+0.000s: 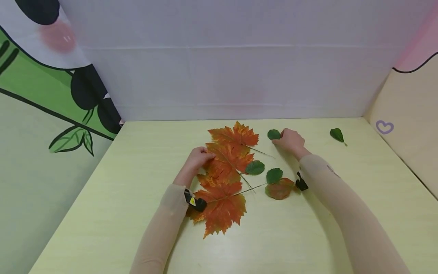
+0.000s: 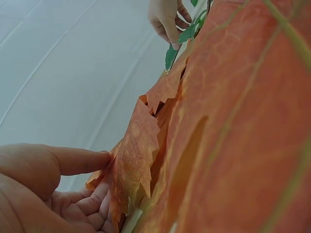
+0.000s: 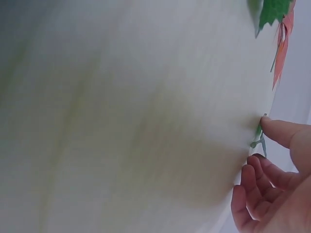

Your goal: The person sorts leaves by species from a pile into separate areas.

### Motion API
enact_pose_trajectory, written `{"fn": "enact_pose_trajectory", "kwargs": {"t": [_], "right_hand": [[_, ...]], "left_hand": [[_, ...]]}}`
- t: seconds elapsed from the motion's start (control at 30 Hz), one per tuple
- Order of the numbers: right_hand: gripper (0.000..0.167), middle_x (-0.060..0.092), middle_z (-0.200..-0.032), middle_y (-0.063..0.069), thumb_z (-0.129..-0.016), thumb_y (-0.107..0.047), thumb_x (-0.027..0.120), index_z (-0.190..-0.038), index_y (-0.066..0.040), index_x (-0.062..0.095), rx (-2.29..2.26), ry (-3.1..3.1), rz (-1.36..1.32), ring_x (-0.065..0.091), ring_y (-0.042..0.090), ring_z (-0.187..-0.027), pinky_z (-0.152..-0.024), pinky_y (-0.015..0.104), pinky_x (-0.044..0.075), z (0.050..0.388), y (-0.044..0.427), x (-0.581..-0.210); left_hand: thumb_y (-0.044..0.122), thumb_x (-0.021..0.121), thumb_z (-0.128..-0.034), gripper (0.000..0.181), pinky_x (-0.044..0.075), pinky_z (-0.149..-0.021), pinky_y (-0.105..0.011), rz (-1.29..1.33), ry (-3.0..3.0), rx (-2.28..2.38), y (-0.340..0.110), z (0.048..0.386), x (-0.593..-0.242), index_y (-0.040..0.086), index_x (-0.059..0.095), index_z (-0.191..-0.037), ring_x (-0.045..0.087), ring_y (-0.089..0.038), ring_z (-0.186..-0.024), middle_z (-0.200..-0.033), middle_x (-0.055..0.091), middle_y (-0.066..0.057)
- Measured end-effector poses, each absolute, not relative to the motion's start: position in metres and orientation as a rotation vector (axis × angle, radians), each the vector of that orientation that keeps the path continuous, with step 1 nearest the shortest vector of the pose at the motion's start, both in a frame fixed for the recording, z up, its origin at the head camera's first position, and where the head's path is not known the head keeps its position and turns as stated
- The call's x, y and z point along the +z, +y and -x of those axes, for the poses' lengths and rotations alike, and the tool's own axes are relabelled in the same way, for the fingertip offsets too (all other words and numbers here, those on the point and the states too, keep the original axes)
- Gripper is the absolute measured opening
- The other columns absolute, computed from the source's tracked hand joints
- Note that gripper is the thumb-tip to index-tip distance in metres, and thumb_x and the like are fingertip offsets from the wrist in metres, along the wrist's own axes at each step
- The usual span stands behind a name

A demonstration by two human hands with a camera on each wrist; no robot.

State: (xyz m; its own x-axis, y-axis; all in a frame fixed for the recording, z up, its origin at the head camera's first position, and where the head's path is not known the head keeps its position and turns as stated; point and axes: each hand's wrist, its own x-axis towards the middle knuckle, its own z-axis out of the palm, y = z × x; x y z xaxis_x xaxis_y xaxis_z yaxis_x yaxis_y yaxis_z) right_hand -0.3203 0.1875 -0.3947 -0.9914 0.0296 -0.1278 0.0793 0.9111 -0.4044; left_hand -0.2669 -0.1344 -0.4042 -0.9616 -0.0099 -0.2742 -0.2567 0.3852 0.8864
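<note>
The left hand [image 1: 198, 158] pinches the left edge of an orange maple leaf [image 1: 224, 161] in the middle of a column of overlapping orange leaves; the left wrist view shows its thumb and fingers on that leaf's edge [image 2: 133, 153]. At the upper right of the column, the right hand [image 1: 291, 141] pinches a small green leaf [image 1: 273, 134] by its right end, close to the table. In the right wrist view, thumb and fingertips of the right hand [image 3: 277, 170] meet at this green leaf, seen nearly edge-on.
Two green leaves [image 1: 255, 168] [image 1: 274, 176] lie right of the maple leaves, near a rounded orange-green leaf [image 1: 280, 189]. Another green leaf [image 1: 337, 134] lies at the far right. Upper and lower maple leaves [image 1: 236, 137] [image 1: 222, 205] overlap the middle one. A pale backdrop [image 1: 239, 83] stands behind the table.
</note>
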Motion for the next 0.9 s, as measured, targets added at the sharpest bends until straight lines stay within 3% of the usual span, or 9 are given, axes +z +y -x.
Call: {"fn": "enact_pose_trajectory", "kwargs": {"t": [0.17,0.3,0.5,0.77,0.9], "right_hand": [[0.044,0.057,-0.112,0.018,-0.085,-0.035,0.057,-0.112,0.000,0.051,-0.662,2.938,-0.106,0.054,0.032,-0.097,-0.081,0.049,0.040,0.322,0.188,-0.395],[0.035,0.057,-0.105,0.019,-0.086,-0.027,0.055,-0.107,0.001,0.052,-0.687,2.936,-0.093,0.054,0.032,-0.090,-0.075,0.046,0.041,0.322,0.189,-0.393],[0.035,0.057,-0.107,0.021,-0.087,-0.023,0.052,-0.111,0.003,0.050,-0.698,2.937,-0.062,0.053,0.031,-0.088,-0.070,0.042,0.041,0.320,0.193,-0.386],[0.019,0.050,-0.082,0.014,-0.091,-0.020,0.042,-0.087,-0.002,0.048,-0.706,2.962,-0.097,0.045,0.025,-0.072,-0.055,0.032,0.033,0.315,0.215,-0.376],[0.022,0.052,-0.085,0.017,-0.091,-0.022,0.043,-0.085,-0.002,0.049,-0.690,2.954,-0.109,0.046,0.027,-0.074,-0.055,0.033,0.035,0.313,0.231,-0.373]], "left_hand": [[0.016,0.064,-0.0837,0.030,0.030,-0.058,-0.028,0.232,2.427,1.598,-0.134,0.266,-0.404,0.008,0.036,-0.074,0.035,-0.017,-0.062,-0.067,0.031,-0.002],[0.015,0.064,-0.0837,0.027,0.032,-0.058,-0.028,0.236,2.425,1.606,-0.133,0.266,-0.403,0.007,0.039,-0.076,0.037,-0.017,-0.065,-0.071,0.034,-0.003],[0.015,0.063,-0.0842,0.026,0.032,-0.058,-0.028,0.232,2.426,1.611,-0.133,0.267,-0.403,0.007,0.039,-0.076,0.038,-0.018,-0.065,-0.071,0.036,-0.004],[0.016,0.063,-0.0844,0.029,0.031,-0.056,-0.027,0.248,2.440,1.593,-0.134,0.266,-0.403,0.008,0.037,-0.074,0.036,-0.017,-0.062,-0.068,0.032,-0.003],[0.016,0.063,-0.0843,0.029,0.031,-0.057,-0.027,0.253,2.435,1.592,-0.134,0.266,-0.404,0.008,0.037,-0.074,0.036,-0.017,-0.062,-0.068,0.032,-0.003]]}}
